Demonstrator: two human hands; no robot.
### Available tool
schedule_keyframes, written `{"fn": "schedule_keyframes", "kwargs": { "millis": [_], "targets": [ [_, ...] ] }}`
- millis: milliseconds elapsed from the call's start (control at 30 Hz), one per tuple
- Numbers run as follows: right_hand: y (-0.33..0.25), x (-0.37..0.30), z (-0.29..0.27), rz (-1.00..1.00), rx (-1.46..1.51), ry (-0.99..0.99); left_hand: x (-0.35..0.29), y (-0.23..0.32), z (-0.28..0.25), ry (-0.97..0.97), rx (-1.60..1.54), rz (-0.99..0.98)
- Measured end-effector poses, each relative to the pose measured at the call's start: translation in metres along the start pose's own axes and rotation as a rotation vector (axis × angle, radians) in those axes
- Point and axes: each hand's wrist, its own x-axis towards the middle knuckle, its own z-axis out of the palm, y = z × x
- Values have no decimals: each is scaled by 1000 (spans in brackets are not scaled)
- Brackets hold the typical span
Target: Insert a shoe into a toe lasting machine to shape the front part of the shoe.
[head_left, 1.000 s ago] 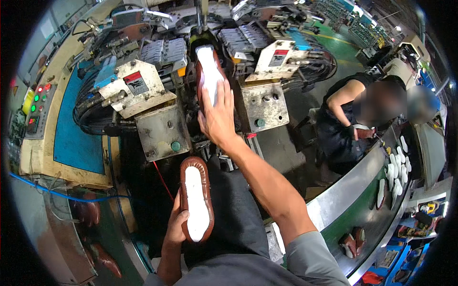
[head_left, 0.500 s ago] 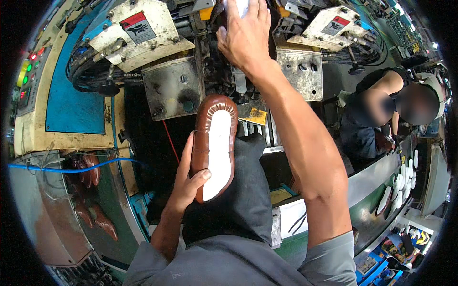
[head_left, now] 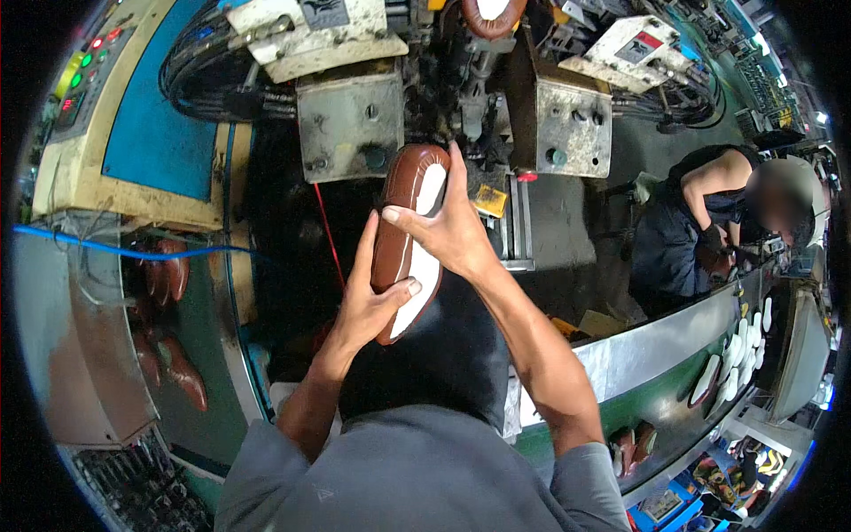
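A brown leather shoe upper (head_left: pixel 401 226), with a white insole showing on its bottom face, is held sole-up in front of my lap. My left hand (head_left: pixel 362 310) grips its lower end, the thumb pressed on the insole. Around its upper half closes my right hand (head_left: pixel 454 232), thumb across the insole and index finger along the toe edge. The toe points away from me, with the leather gathered in pleats there. Beyond, another brown shoe upper (head_left: pixel 490 24) sits sole-up in the machine (head_left: pixel 479 97), partly cut off by the top edge.
Metal plates (head_left: pixel 350 124) and hoses flank the machine. On the left stand a control panel (head_left: pixel 84 71) and a belt with brown shoe uppers (head_left: pixel 182 372). A conveyor (head_left: pixel 612 408) on the right carries white insoles (head_left: pixel 736 350) and brown uppers (head_left: pixel 631 448). A co-worker (head_left: pixel 700 213) sits beyond it.
My right hand has come back from the machine and taken hold of the shoe upper in my left hand. The upper in the machine now shows uncovered. The view has shifted.
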Motion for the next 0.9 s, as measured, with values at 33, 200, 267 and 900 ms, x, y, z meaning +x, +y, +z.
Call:
{"fn": "schedule_keyframes", "kwargs": {
  "millis": [33, 200, 267, 900],
  "targets": [
    [4, -10, 5, 5, 2, -13, -11, -2, -4, 11, -2, -8],
    [30, -44, 24, 163, 201, -97, -58, -7, -16, 33, -234, -180],
    [21, -57, 37, 203, 397, -184, -75, -9, -23, 36, -120, -109],
    [145, -138, -50, 520, 75, -184, -299, -155, -338, 1026, 1179, -757]
  ]
}}
